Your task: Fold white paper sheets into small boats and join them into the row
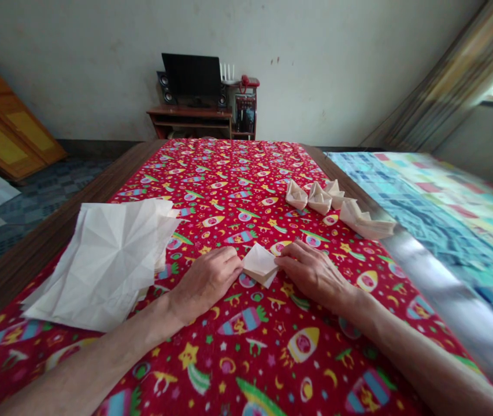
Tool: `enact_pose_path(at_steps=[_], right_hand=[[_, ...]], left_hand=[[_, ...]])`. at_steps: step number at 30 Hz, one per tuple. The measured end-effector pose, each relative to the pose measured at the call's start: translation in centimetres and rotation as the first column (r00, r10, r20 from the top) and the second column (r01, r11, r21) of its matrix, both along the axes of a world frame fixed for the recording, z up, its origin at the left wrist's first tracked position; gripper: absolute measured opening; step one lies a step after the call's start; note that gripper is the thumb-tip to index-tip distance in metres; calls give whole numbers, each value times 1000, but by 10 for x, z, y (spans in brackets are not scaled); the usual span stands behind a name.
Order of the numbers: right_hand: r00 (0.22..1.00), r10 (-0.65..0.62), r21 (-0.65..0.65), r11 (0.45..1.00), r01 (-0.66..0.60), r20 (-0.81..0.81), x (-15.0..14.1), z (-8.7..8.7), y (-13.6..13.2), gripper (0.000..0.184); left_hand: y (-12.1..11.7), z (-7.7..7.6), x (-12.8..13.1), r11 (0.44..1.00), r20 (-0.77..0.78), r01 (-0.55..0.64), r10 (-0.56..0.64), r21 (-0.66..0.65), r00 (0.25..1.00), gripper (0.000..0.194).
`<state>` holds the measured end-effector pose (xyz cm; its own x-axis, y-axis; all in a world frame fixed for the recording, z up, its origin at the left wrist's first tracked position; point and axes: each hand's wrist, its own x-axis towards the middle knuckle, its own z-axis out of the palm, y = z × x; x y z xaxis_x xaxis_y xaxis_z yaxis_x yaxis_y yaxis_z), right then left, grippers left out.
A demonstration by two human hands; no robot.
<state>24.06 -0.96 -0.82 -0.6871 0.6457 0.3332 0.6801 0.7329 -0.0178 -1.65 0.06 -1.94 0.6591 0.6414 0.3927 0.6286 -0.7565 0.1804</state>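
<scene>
A small folded square of white paper [260, 261] lies on the red patterned cloth, turned like a diamond, with layers showing at its near edge. My left hand [215, 274] pinches its left corner, fingers closed. At the opposite corner, my right hand [309, 267] grips the paper between thumb and fingers. To the left of my left hand rests a stack of creased white paper sheets [118, 248]. Beyond my right hand stand several folded paper boats [319, 197], with a longer nested-looking one [365, 221] nearest.
The red cloth [246, 358] covers a table with dark wooden edges [131, 156]. A bed with a blue patterned cover [402, 202] adjoins on the right. At the far wall stands a desk [189, 115] with a monitor [191, 76]. A wooden cabinet [10, 121] is far left.
</scene>
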Motion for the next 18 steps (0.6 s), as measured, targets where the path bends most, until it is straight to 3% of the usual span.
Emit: enact_pose_path(at_steps=[4,7,10,18], right_hand=[[977,-11,-91,996,-9,-215,-2,-6,3,16],[919,-126,-267,963,23,-373,-4,-7,6,14],[886,-243,-373,924,88,-395,-7,-5,7,12],[912,-255,-266,949,172,-321,-17,-4,2,12]], left_hand=[[2,-2,4,988,168,-42,67,-151,984,9],[2,-1,6,975,209,-54,100,-215,973,9],[2,1,5,963,235,-51,116,-263,965,11],[0,5,11,944,158,-171,221,-281,962,13]])
